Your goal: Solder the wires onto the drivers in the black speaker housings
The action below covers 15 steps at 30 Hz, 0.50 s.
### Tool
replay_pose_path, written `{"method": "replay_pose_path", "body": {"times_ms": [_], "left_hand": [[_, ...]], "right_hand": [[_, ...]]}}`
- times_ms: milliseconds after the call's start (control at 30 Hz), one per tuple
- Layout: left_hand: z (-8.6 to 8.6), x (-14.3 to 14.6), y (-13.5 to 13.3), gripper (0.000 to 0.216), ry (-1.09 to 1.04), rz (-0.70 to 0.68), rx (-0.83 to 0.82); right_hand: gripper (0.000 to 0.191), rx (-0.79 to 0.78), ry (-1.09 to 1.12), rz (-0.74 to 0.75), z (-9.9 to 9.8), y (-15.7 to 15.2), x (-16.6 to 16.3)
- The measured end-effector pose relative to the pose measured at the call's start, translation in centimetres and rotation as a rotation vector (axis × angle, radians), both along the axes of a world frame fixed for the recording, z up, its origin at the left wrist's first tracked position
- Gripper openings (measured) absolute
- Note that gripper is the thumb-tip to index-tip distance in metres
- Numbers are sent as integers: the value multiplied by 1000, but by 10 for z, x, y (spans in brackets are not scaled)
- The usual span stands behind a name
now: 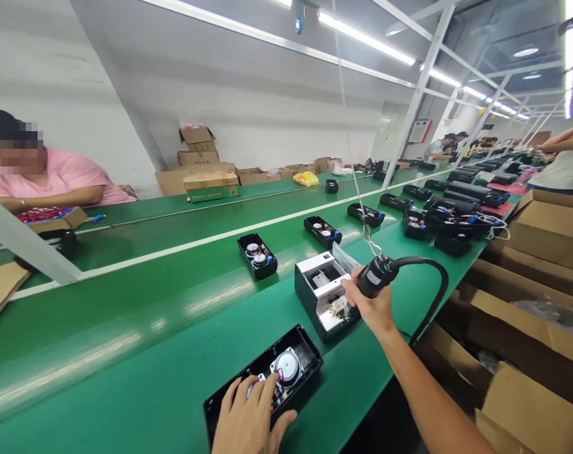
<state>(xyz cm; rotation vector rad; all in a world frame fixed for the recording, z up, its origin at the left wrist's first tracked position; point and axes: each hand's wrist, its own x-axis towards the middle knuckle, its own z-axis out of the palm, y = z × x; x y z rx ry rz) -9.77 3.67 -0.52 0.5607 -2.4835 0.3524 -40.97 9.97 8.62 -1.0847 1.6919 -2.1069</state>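
Observation:
My right hand [372,304] is wrapped around a black electric screwdriver [377,276], which hangs from a cord and has a thick black cable. Its tip is hidden by my hand, above a white and black screw feeder [320,287]. Near the bench's front edge lies an open black speaker housing [309,345], tilted across the view. A round silver speaker [287,367] and thin red wires show inside it. My left hand [246,419] grips this housing, its fingers reaching over the inside and its thumb along the near side. The fingers cover part of the contents.
Several open speaker housings [256,255] stand on the green conveyor beyond the feeder. More black housings [451,217] crowd the bench at right. Cardboard boxes [527,302] line the right side. A person in pink [73,176] leans over the far left side.

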Motion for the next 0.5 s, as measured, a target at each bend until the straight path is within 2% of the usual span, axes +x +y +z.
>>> {"method": "replay_pose_path", "body": {"times_ms": [100, 200, 267, 367, 467, 500], "left_hand": [[-9, -2, 6, 38, -93, 54, 71], [-9, -5, 13, 44, -158, 135, 131], [-6, -12, 18, 45, -186, 143, 129], [-5, -25, 25, 42, -148, 168, 111], [-11, -33, 28, 19, -27, 176, 126], [-14, -33, 29, 19, 21, 159, 144]], "right_hand": [[37, 32, -31, 178, 5, 10, 4], [41, -127, -119, 336, 8, 21, 17], [35, -239, -185, 432, 9, 27, 32], [23, -302, -259, 539, 7, 30, 59], [17, -324, -290, 597, -2, 27, 82], [15, -326, -291, 613, -7, 26, 87]]}}
